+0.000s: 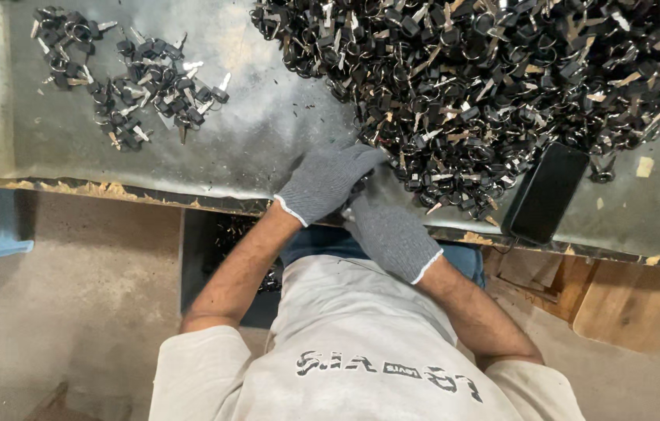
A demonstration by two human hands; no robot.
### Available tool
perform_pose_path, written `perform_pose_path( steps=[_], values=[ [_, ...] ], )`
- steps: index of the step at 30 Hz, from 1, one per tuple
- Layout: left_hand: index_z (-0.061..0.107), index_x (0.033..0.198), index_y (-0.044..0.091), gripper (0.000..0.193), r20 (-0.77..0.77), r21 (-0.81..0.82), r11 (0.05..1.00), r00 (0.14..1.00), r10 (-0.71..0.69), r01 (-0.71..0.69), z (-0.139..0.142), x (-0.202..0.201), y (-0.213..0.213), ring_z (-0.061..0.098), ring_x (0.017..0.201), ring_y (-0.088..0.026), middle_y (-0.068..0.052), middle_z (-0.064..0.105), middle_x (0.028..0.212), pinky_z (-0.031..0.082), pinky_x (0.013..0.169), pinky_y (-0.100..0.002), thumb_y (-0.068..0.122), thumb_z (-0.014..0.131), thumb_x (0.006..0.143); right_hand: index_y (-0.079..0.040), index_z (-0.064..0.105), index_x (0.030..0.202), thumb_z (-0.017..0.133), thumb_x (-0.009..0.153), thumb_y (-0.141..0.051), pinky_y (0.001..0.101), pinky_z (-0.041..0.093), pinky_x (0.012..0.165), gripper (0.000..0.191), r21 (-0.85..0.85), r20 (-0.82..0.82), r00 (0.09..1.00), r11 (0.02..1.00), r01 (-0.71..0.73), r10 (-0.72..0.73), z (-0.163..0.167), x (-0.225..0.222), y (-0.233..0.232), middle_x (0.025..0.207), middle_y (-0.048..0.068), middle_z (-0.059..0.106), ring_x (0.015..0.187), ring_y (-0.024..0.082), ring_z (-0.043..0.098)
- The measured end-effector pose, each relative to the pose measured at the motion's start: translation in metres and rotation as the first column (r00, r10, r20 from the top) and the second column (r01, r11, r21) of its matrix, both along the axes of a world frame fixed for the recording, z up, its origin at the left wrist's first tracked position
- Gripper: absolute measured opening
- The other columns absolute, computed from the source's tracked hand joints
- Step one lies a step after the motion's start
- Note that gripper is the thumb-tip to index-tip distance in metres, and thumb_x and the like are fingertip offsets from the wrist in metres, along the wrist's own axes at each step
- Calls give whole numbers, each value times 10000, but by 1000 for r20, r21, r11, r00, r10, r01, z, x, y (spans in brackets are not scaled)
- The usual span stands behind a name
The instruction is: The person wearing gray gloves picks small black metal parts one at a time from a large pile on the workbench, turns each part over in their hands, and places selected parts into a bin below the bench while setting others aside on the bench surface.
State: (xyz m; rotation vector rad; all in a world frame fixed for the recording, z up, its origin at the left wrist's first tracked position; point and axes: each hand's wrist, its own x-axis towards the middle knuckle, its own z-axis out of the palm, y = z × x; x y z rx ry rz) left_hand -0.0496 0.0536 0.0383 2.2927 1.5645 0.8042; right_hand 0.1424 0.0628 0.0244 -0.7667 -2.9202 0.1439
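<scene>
Head view: nearest to me is my own pale shirt (361, 366) with a band of dark print across the chest, and beyond it blue trousers (345, 243) at the table's edge. Both my hands wear grey knit gloves. My left hand (326, 181) lies on top, fingers curled loosely downward at the near edge of the grey table (252, 140); my right hand (392, 234) sits just under and behind it, the two pressed together. Whatever they close on is hidden between the gloves, so I cannot tell if either is clamped on a piece.

Right of my hands, a flat black phone-shaped slab (544, 192) lies tilted at the table's near edge. Just beyond my fingertips, touching them, starts the large heap of small black and silver metal parts (486, 78), which fills the far right of the table. Well apart, at the far left, lies a smaller scatter of like parts (131, 82). Under the table, left of my legs, a dark bin (213, 257) holds more of them. Brown boards (626, 300) lean at the near right.
</scene>
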Motion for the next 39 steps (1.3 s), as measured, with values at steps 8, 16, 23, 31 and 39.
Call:
perform_pose_path(
  steps=[8,16,23,31,39],
  values=[
    [699,978,105,235,90,-323,846,876,473,-424,-10,12,-30,712,781,-333,-96,724,841,537,686,-461,262,794,831,-3,552,1166,666,952,-273,511,550,513,363,-446,6,944,844,298,-330,6,11,16,850,221,694,661,414,699],
    [663,1017,81,134,-78,-84,911,914,398,-404,-32,27,-41,673,945,-328,-125,681,953,518,844,-466,87,690,886,-15,538,1087,561,1059,-199,483,569,525,187,-351,113,962,895,274,-250,4,-9,18,870,215,682,673,387,715],
    [652,1043,59,192,32,-8,930,930,367,-367,-40,24,-45,644,921,-346,-137,652,943,502,833,-483,119,669,861,2,532,1090,584,993,-229,494,550,538,256,-476,-129,976,875,93,-174,12,1,33,805,202,681,694,397,711],
    [664,1107,79,231,-6,12,932,932,364,-364,-34,18,-43,648,955,-320,-113,664,990,501,868,-467,112,703,882,-11,546,1127,572,1028,-179,505,568,576,197,-410,-22,978,894,181,-208,0,-1,24,849,211,702,712,403,711],
    [663,1148,43,339,19,23,815,815,579,-580,-17,17,-15,559,1091,-398,-177,651,1159,433,935,-549,236,731,878,46,478,1362,596,991,-233,500,562,499,479,-395,-10,971,893,215,-239,1,-3,19,930,267,709,633,398,704]
  ],
)
